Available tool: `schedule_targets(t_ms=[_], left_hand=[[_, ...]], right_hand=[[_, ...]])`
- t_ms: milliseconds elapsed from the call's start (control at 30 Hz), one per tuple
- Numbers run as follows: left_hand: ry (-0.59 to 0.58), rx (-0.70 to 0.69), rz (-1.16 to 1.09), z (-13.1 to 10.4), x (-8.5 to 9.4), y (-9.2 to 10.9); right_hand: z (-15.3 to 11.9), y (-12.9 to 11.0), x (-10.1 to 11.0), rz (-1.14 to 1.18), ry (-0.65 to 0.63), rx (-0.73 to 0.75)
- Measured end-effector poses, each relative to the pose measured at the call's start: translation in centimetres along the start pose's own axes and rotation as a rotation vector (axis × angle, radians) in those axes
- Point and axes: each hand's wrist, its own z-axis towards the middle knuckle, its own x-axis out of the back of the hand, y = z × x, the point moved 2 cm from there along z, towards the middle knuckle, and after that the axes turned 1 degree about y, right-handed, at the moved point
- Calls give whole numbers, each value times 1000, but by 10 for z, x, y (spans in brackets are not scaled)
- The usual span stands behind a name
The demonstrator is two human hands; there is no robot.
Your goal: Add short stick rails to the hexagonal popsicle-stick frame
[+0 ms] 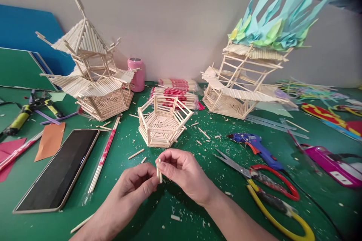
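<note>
Both hands meet at the middle, pinching short pale wooden stick pieces [159, 173] held upright side by side. My left hand [135, 186] grips them low between thumb and fingers. From the other side, my right hand [182, 171] pinches them near the top. Just beyond my fingers sits a small hexagonal stick frame [162, 135] with a woven-looking floor, short posts and some top rails. Loose cut sticks [136, 154] lie on the green table [152, 218] close to it.
Two stick pavilions, a left one [90, 83] and a paper-topped right one [246, 79], stand behind. Bagged chopsticks [175, 94] lie between them. Scissors [249, 173], a blue glue gun [257, 148] and a magenta tool [330, 162] are rightward; a phone [58, 173] and pliers [24, 115] are leftward.
</note>
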Motion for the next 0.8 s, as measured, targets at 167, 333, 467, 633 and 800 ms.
schedule_targets(t_ms=[167,333,467,633,800], left_hand=[[-5,8,-18,0,-2,-1],[21,13,-7,1,-2,-2],[24,24,31,1,-4,-1],[47,-1,84,2,-7,-3],[47,4,138,4,-7,-6]], right_hand=[[-2,0,-2,2,-1,-4],[-2,-1,-1,2,10,18],[-2,1,0,9,6,45],[-4,2,-2,-15,37,67],[-4,0,-1,-85,57,78]])
